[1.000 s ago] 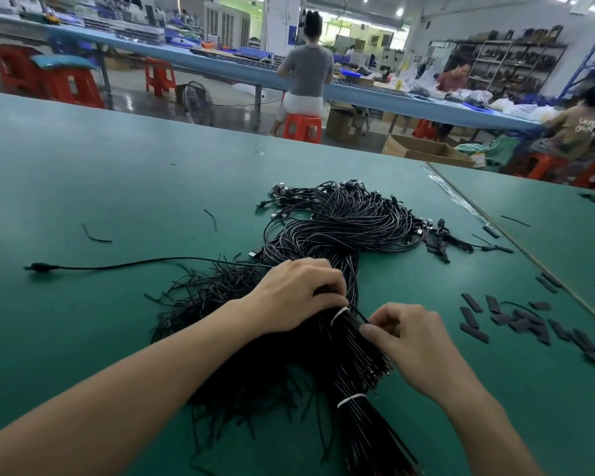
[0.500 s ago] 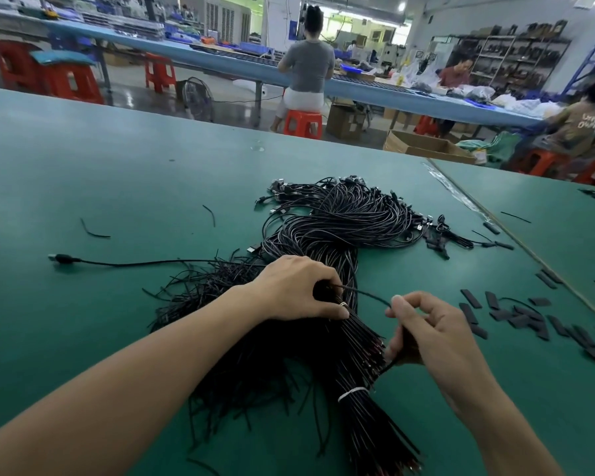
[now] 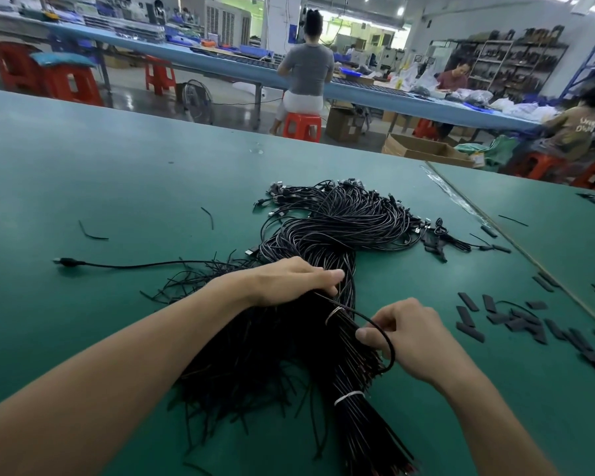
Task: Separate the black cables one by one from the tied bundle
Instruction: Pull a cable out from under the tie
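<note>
On the green tabletop (image 3: pixel 117 187) our left hand (image 3: pixel 289 281) grips the tied bundle (image 3: pixel 352 362) above its white tie (image 3: pixel 334 312) while our right hand (image 3: pixel 413 341) pinches one looped black cable (image 3: pixel 375 319); next, we judge, a steady pull should slide it free

Glossy black cables (image 3: pixel 327 235), matt table (image 3: pixel 117 173)

The green table (image 3: pixel 117 173) carries many small flat black strips (image 3: pixel 529 324) scattered at the right, and two short wire offcuts (image 3: pixel 91 233) lie at the left. A second green table (image 3: pixel 547 214) joins it on the right. Behind, a person in a gray shirt (image 3: pixel 306 68) sits on a red stool (image 3: pixel 302 127) at a long blue table (image 3: pixel 220 63). An open cardboard box (image 3: pixel 423 151), a floor fan (image 3: pixel 196 97) and more red stools (image 3: pixel 71 84) stand on the floor.
</note>
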